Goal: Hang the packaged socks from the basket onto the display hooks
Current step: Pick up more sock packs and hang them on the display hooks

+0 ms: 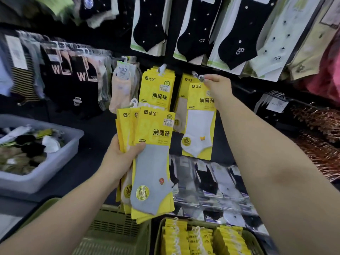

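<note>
green basket (pixel 202 236) 6 o'clock, cut off | left hand (pixel 121 155) clamps yellow sock packs (pixel 152 162) | right hand (pixel 219 87) pinches white-sock pack (pixel 199 126) hanger at display hook (pixel 196 74), 1 o'clock, blurred

The yellow sock pack (pixel 153 144) at the front of the held bundle reads "达足" at its top and "消臭袜" in large black characters. The same two lines stand on the white-sock pack (pixel 200 115) and on the hanging yellow packs (pixel 157 89). A pale pink pack (pixel 122 83) reads "TutuYa". Black packs (pixel 73 74) show a large "W". Smaller print is too blurred to read.
</note>
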Demonstrator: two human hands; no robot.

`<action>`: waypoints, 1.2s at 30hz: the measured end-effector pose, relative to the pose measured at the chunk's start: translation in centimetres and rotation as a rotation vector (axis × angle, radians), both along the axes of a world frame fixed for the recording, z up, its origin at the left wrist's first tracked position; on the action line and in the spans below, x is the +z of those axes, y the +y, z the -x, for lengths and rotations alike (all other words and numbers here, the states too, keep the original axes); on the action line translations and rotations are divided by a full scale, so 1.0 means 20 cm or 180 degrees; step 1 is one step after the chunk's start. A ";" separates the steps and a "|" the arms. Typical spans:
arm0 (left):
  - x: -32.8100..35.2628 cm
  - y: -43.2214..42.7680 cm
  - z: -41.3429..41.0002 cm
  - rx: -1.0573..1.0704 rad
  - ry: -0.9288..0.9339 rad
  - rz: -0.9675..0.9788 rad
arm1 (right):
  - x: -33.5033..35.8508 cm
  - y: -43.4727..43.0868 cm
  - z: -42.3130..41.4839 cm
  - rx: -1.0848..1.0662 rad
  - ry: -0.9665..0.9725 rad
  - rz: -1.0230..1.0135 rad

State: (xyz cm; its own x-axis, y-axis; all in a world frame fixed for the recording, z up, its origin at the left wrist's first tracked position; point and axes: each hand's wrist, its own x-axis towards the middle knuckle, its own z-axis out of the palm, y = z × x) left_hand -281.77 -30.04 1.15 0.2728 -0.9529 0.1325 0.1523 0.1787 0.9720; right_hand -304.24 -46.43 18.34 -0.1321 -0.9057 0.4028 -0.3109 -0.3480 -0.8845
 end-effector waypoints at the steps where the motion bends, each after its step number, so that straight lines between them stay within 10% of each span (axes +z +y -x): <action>1: 0.00 -0.01 0.01 -0.0022 0.0014 0.0012 | -0.01 -0.01 0.00 -0.0029 -0.0008 0.0009; 12: 0.00 -0.10 0.13 -0.0230 0.0293 0.0038 | -0.05 0.05 -0.04 -0.0714 0.1441 -0.0287; 19: 0.00 -0.14 0.21 -0.0294 0.0536 0.0153 | -0.33 0.50 -0.16 0.0597 0.0752 -0.0208; 36: -0.06 -0.09 0.15 -0.0161 0.0409 0.0081 | -0.25 0.39 0.00 0.0637 -0.0328 -0.0381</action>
State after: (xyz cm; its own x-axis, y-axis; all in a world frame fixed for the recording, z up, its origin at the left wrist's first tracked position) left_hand -284.73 -31.85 0.01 0.2409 -0.9626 0.1239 0.2848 0.1922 0.9391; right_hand -304.27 -38.63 13.39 0.0198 -0.9584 0.2848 -0.1525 -0.2845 -0.9465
